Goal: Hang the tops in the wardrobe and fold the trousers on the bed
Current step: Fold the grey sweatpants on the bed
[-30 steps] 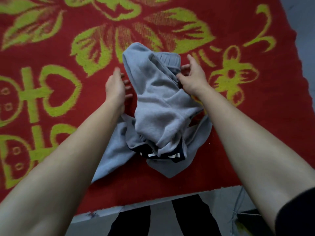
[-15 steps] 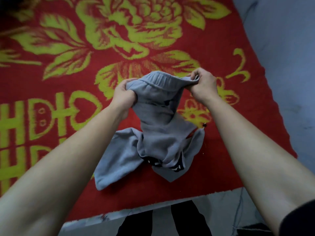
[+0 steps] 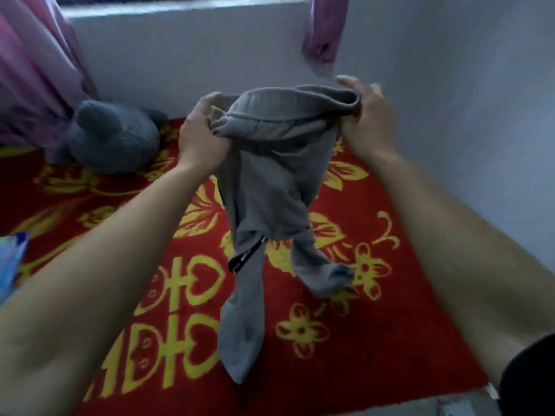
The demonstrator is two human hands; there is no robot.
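Now the grey trousers [image 3: 270, 181] are held up in the air above the bed [image 3: 390, 355], which is covered by a red blanket [image 3: 90, 205] patterned with yellow flowers and characters. The garment is gripped by its waistband [image 3: 294, 100], which is stretched between the two hands. The left end of the band is bunched in the left hand [image 3: 204, 136], whose fingers are curled tightly round the cloth. The right end is pinched by the right hand [image 3: 371, 121] between thumb and fingers; the fingertips are blurred, so how far they are spread cannot be told. Both legs are left hanging: one is twisted and drops straight down, the other is bent off towards the right. Whether their ends touch the blanket cannot be told. A black strip with white marks [image 3: 244, 256] is seen where the legs part. A grey plush toy [image 3: 114, 136] is laid on the blanket against the white wall [image 3: 195, 55], beside a pink curtain [image 3: 36, 70].
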